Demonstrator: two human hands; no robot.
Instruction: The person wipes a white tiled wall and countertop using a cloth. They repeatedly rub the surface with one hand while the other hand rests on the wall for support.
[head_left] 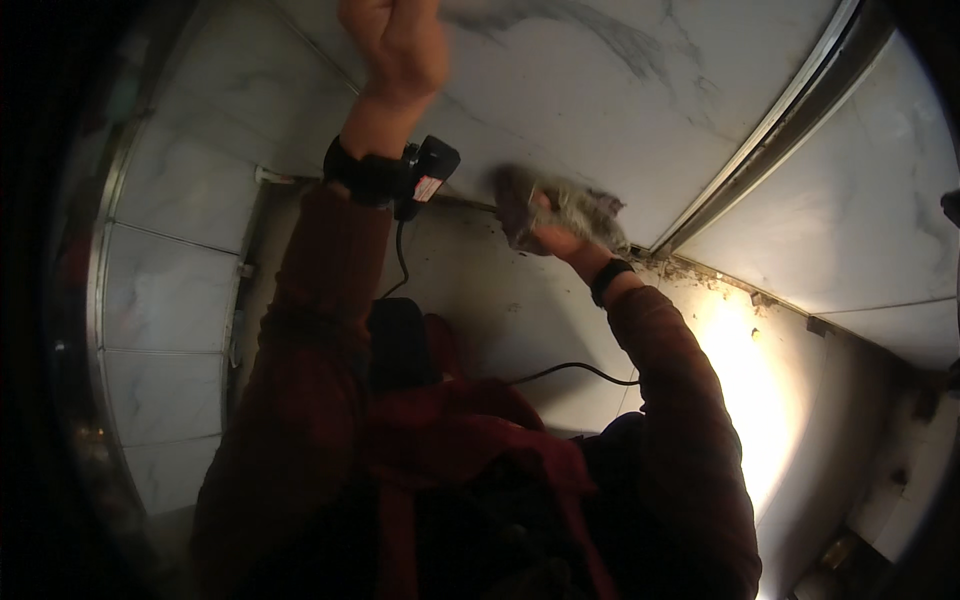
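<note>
My right hand [555, 238] grips a crumpled, dirty grey cloth [585, 215], blurred on its left side by motion. The cloth is at the foot of a grey-veined white marble tile wall [570, 90], close to where the wall meets the floor. Up at the top edge, my left hand [400, 50] is raised in front of the same wall; its fingers are cut off or hidden, so I cannot tell what they do. A black strap [360, 175] with a small black device [435, 170] is on my left wrist, and a black band [610, 280] circles the right one.
A metal-trimmed corner strip [770, 130] runs down the wall on the right. Dirt and debris [700, 270] lie along the wall's base. Bright light falls on the floor tiles [745, 390]. A black cable [575, 368] passes close to my body. More tiled panels [165, 300] stand at left.
</note>
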